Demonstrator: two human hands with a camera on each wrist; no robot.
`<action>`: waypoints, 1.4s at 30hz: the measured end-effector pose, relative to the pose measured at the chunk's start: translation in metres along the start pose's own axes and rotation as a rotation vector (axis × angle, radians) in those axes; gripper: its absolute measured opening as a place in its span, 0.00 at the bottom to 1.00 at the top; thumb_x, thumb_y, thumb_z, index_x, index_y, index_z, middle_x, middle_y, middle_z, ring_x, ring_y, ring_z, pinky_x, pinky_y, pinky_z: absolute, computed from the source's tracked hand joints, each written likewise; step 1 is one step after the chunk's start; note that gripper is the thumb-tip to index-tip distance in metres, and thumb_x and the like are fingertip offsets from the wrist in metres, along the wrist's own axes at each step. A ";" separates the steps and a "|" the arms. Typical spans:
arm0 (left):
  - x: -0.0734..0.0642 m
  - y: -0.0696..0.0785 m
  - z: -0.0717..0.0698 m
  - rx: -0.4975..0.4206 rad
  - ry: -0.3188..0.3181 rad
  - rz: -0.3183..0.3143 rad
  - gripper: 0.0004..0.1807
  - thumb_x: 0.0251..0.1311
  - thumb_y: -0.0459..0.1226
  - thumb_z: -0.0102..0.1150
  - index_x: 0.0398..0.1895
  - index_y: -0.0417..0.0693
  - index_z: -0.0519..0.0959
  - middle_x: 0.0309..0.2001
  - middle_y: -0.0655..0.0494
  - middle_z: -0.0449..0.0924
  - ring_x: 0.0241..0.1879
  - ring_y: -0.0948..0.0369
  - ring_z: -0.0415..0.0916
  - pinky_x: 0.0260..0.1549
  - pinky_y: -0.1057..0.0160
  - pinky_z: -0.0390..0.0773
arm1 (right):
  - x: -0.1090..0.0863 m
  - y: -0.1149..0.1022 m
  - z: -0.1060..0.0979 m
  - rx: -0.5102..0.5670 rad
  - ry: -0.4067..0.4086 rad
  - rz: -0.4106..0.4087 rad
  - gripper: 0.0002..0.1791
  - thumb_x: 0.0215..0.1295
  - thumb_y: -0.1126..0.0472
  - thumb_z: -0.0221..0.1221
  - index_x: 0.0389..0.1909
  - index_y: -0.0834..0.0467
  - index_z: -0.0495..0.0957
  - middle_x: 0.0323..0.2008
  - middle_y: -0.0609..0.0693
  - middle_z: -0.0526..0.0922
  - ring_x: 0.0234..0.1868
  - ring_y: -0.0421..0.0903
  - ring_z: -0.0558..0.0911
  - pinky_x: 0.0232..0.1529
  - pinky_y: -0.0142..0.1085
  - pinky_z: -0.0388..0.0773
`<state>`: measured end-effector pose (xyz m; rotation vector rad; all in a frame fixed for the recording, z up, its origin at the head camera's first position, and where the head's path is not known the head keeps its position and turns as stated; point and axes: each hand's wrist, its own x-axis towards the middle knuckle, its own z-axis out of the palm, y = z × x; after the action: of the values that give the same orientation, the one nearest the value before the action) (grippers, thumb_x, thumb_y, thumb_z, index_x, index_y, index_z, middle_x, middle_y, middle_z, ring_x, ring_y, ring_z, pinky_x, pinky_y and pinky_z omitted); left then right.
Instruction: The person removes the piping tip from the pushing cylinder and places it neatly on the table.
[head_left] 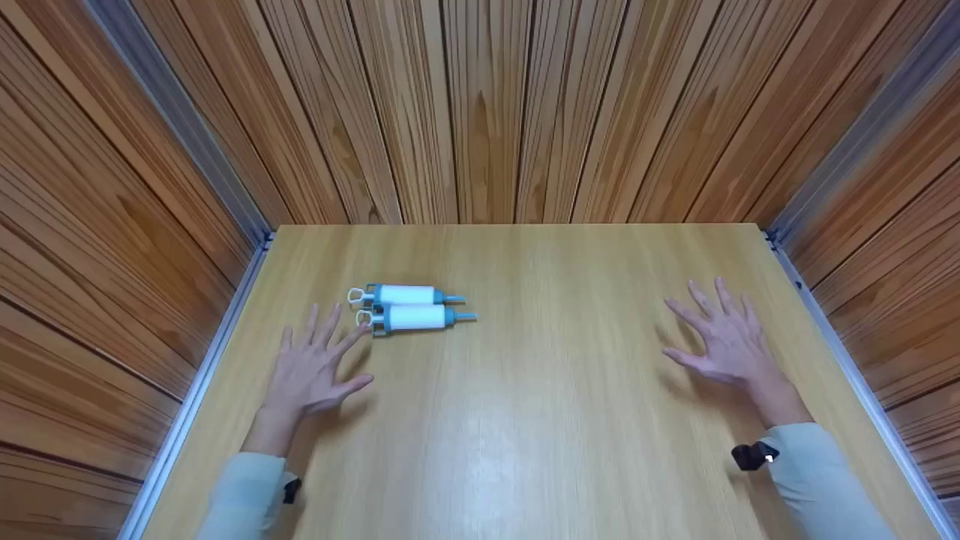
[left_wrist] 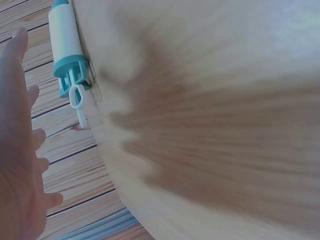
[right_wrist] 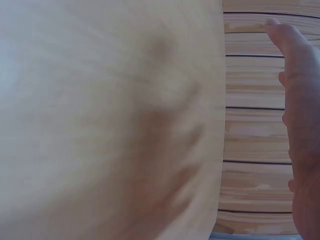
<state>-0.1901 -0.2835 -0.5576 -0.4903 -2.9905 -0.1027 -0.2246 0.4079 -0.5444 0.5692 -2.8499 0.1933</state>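
Blue and white, a near syringe point(head_left: 417, 317) and a far syringe point(head_left: 406, 295) lie side by side, nozzles pointing right, on the left part of a pale wood tabletop point(head_left: 540, 360). A person's left hand point(head_left: 306, 371) hovers just beside their left ends, fingers spread apart; whether a fingertip touches the near syringe is hard to tell. The right hand point(head_left: 724, 341), fingers likewise apart, hangs over the tabletop's right side, well apart from both.

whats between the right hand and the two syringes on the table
Just a bare stretch of tabletop, as the head view shows; no object lies between the right hand and the two syringes.
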 end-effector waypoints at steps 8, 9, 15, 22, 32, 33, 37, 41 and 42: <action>0.020 0.013 -0.003 -0.027 -0.009 -0.005 0.50 0.67 0.74 0.56 0.90 0.69 0.64 0.93 0.41 0.51 0.92 0.31 0.45 0.79 0.15 0.57 | 0.014 -0.017 0.007 0.010 0.019 -0.048 0.47 0.64 0.33 0.70 0.83 0.46 0.73 0.86 0.67 0.67 0.86 0.83 0.57 0.78 0.87 0.53; 0.022 0.015 -0.004 -0.024 -0.006 -0.005 0.50 0.67 0.74 0.56 0.90 0.69 0.63 0.93 0.42 0.50 0.92 0.31 0.45 0.79 0.15 0.58 | 0.017 -0.019 0.007 0.006 0.022 -0.056 0.47 0.64 0.33 0.70 0.83 0.45 0.73 0.86 0.67 0.68 0.86 0.83 0.58 0.78 0.87 0.53; 0.035 0.022 -0.009 -0.046 -0.008 0.014 0.50 0.68 0.73 0.57 0.90 0.69 0.62 0.93 0.40 0.50 0.92 0.31 0.45 0.79 0.15 0.58 | 0.033 -0.031 0.003 0.000 0.033 -0.089 0.47 0.64 0.32 0.70 0.83 0.44 0.73 0.86 0.66 0.68 0.87 0.82 0.58 0.78 0.87 0.54; 0.053 0.030 -0.012 -0.072 -0.023 0.032 0.50 0.69 0.72 0.57 0.91 0.70 0.62 0.93 0.41 0.50 0.92 0.30 0.44 0.81 0.15 0.55 | 0.042 -0.046 0.001 -0.005 0.025 -0.122 0.48 0.64 0.33 0.70 0.84 0.43 0.73 0.86 0.65 0.68 0.87 0.81 0.59 0.78 0.87 0.56; 0.071 0.042 -0.009 -0.046 -0.067 0.066 0.51 0.69 0.74 0.53 0.92 0.70 0.59 0.94 0.41 0.47 0.93 0.30 0.42 0.84 0.17 0.51 | 0.049 -0.067 0.000 -0.002 0.058 -0.195 0.48 0.62 0.32 0.71 0.83 0.42 0.74 0.85 0.64 0.70 0.86 0.81 0.61 0.74 0.87 0.64; 0.072 0.042 -0.008 -0.040 -0.068 0.069 0.51 0.69 0.74 0.53 0.92 0.70 0.58 0.94 0.41 0.48 0.92 0.30 0.43 0.84 0.18 0.50 | 0.050 -0.069 0.000 -0.002 0.058 -0.198 0.48 0.62 0.32 0.71 0.83 0.42 0.74 0.85 0.64 0.70 0.86 0.81 0.61 0.74 0.87 0.64; 0.074 0.044 -0.003 -0.046 -0.077 0.067 0.51 0.70 0.74 0.52 0.92 0.70 0.58 0.94 0.41 0.48 0.93 0.31 0.42 0.84 0.18 0.50 | 0.052 -0.073 0.000 0.015 0.066 -0.205 0.48 0.62 0.31 0.70 0.83 0.41 0.73 0.86 0.63 0.70 0.86 0.81 0.62 0.76 0.86 0.62; 0.077 0.045 0.001 -0.052 -0.078 0.076 0.52 0.69 0.74 0.52 0.92 0.69 0.57 0.94 0.41 0.48 0.93 0.32 0.42 0.84 0.18 0.51 | 0.053 -0.079 0.000 0.064 0.090 -0.212 0.49 0.61 0.34 0.72 0.83 0.42 0.74 0.85 0.64 0.70 0.86 0.82 0.62 0.76 0.86 0.61; 0.077 0.045 0.002 -0.050 -0.074 0.081 0.52 0.69 0.74 0.52 0.92 0.69 0.57 0.94 0.41 0.49 0.93 0.32 0.42 0.84 0.18 0.51 | 0.053 -0.081 0.000 0.080 0.096 -0.215 0.49 0.60 0.34 0.73 0.83 0.43 0.74 0.85 0.65 0.71 0.86 0.82 0.62 0.76 0.87 0.61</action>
<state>-0.2487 -0.2169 -0.5486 -0.6328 -3.0416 -0.1554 -0.2408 0.3147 -0.5244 0.8528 -2.6742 0.2898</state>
